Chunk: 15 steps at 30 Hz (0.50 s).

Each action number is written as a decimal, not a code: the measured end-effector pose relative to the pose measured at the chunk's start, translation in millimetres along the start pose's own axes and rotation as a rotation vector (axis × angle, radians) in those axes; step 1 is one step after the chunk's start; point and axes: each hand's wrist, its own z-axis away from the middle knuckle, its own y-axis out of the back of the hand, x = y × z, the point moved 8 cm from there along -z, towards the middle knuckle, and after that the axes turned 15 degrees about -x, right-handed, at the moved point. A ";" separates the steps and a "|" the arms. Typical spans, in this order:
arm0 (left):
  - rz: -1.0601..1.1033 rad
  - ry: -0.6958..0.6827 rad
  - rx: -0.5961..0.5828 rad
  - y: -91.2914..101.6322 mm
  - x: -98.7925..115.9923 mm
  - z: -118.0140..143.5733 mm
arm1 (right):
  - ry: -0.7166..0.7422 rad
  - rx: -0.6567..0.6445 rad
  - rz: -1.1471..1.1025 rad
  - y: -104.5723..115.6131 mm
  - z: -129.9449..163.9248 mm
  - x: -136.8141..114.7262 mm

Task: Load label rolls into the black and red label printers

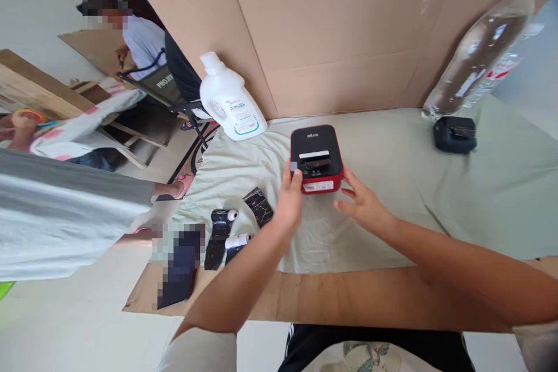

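A small black printer (317,154) with a red base stands on the pale green cloth in front of me, a white strip in its top slot and a white label on its front. My left hand (291,200) grips its front left corner, thumb over the top edge. At the right side, my right hand (364,203) has its fingers apart, one fingertip against or very close to the casing. To the left of my left hand lie a black-printed paper roll (220,235), a second roll (238,240) partly behind my forearm, and a dark crinkled piece (258,207).
A white jug (231,99) stands at the back left before a cardboard screen (340,40). Large clear bottles (483,52) and a small black device (455,135) are at the right. A dark flat object (183,267) lies front left. Other people (146,40) are at the left.
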 end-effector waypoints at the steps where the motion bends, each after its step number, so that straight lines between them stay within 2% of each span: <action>1: 0.014 0.031 -0.026 -17.3 -2.4 13.7 | -0.009 0.035 0.015 4.5 24.4 -1.2; 4: 0.033 0.118 -0.096 -60.1 -16.8 49.2 | -0.053 0.112 0.013 14.2 81.8 0.0; 8: -0.048 0.133 -0.190 -97.0 -29.9 77.0 | -0.140 0.150 -0.042 22.3 122.5 9.4; 11: -0.055 0.154 -0.199 -106.3 -27.4 84.9 | -0.186 0.159 -0.028 25.7 135.8 15.1; 15: 0.102 0.276 -0.145 -96.5 -18.2 76.4 | -0.192 0.237 0.100 38.9 134.4 7.2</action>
